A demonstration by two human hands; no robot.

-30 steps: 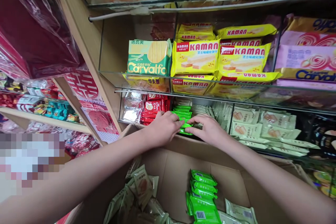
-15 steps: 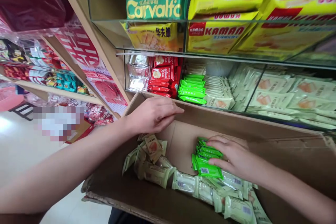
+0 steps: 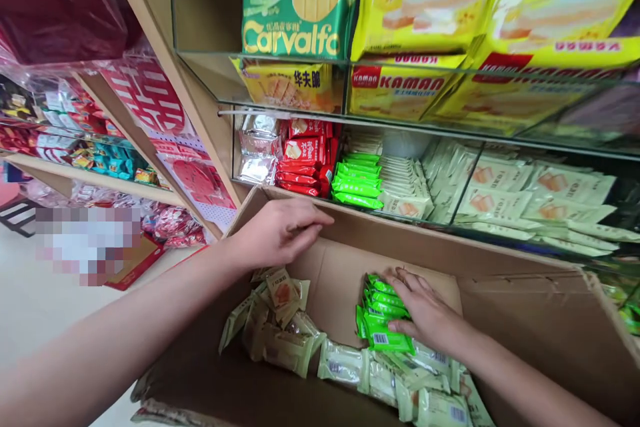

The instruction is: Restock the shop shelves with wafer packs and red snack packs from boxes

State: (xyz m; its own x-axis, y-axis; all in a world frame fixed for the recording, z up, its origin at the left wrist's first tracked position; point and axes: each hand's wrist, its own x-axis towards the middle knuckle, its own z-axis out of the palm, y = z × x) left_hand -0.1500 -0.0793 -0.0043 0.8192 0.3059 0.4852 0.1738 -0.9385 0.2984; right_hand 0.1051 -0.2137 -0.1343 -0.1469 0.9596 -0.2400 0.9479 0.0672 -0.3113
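Inside a deep cardboard box (image 3: 325, 273), my right hand (image 3: 420, 313) lies over the right side of a short row of bright green snack packets (image 3: 385, 337). Its thumb rests by the front packet and its fingers reach toward the back ones, gripping the row loosely. My left hand (image 3: 280, 230) hovers above the box's back left part with bent fingers, nothing visible in them; its palm is hidden. Below it lies a loose heap of pale cream snack packets (image 3: 287, 350). More pale packets (image 3: 345, 363) spread along the bottom, in front of the green ones.
Behind the box, a low glass-fronted shelf bin holds green packets (image 3: 357, 180), red packets (image 3: 303, 163), silver packets (image 3: 257, 147) and pale packets (image 3: 500, 187). Large yellow biscuit bags (image 3: 425, 7) and a green bag (image 3: 297, 7) stand above. A wooden upright (image 3: 165, 80) is at left.
The view has shifted slightly, showing more of the upper shelf. My left hand has drawn back a little to the left. My right hand stays on the green packets.
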